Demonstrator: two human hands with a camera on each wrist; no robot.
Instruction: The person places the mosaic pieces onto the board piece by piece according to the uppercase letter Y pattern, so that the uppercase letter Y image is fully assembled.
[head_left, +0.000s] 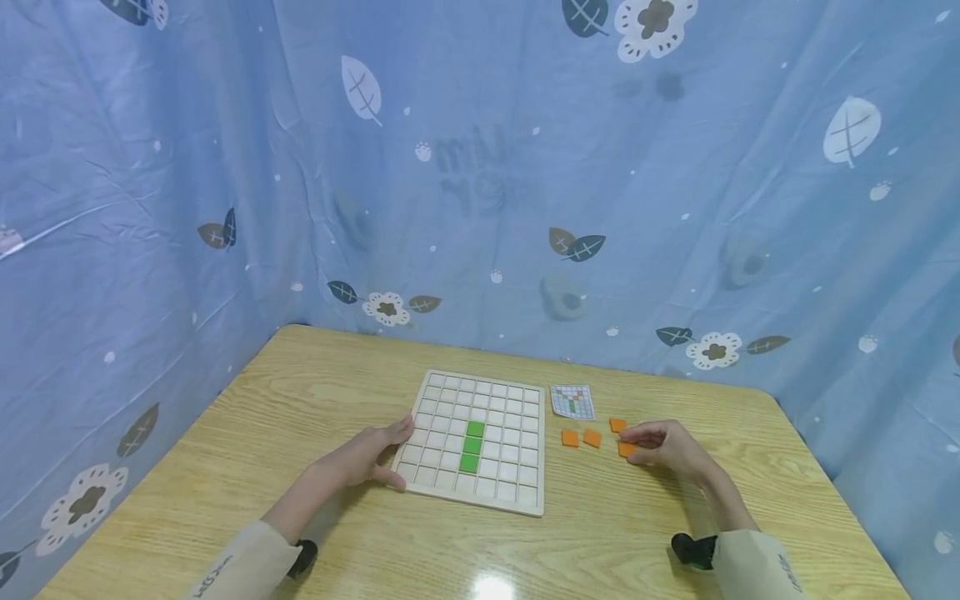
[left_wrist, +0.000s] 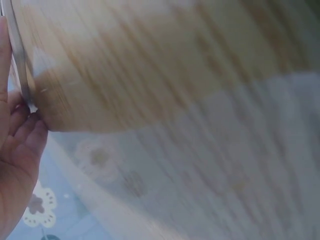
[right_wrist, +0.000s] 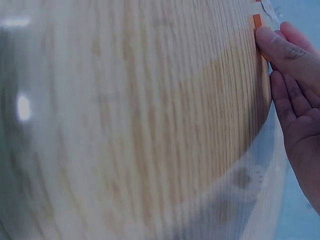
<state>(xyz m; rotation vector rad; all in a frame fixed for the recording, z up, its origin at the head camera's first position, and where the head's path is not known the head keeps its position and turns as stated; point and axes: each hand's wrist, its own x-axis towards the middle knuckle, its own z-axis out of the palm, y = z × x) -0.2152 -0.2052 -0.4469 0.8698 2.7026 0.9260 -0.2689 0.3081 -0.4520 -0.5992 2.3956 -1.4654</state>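
Note:
My left hand (head_left: 375,454) rests against the left side of a white gridded board (head_left: 510,493), thumb at the near left corner and fingers spread along the edge. In the left wrist view, the fingers (left_wrist: 30,132) touch the board's rim (left_wrist: 20,55). Inside the grid, several green square tiles (head_left: 471,445) form one column. Right of the board, my right hand (head_left: 667,448) pinches an orange square tile (head_left: 626,449) between thumb and fingers, low over the table. The right wrist view shows the thumb on this tile (right_wrist: 257,21), its far side hidden by the hand.
Other orange tiles (head_left: 570,438) lie between the board and my right hand. Behind them is a small printed pattern card (head_left: 572,401). The wooden table (head_left: 337,358) ends at a blue patterned curtain (head_left: 480,208) behind and at the sides.

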